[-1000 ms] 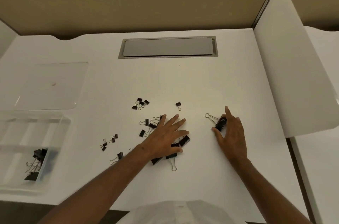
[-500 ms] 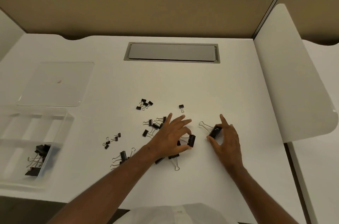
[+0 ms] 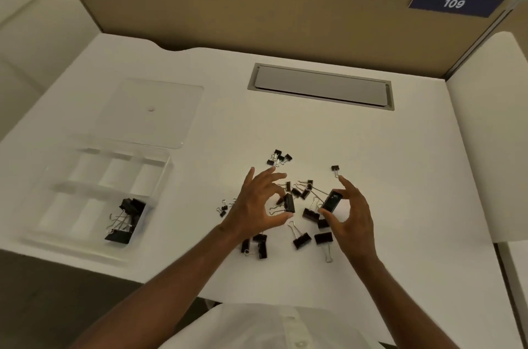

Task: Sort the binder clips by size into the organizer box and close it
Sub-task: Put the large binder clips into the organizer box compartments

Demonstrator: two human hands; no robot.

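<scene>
Sorting has only begun: each hand, left hand [image 3: 258,205] and right hand [image 3: 350,215], pinches one large clip; few clips lie in the organizer box [image 3: 160,177] at nine o'clock, many stay on the desk [image 3: 400,205].

White desk [image 3: 371,148], grey hatch [image 3: 321,87], perhaps "109" sign [image 3: 454,3]

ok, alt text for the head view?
Each hand, left hand and right hand, pinches a large binder clip over scattered clips on a white desk; the clear organizer box at left holds several.
</scene>
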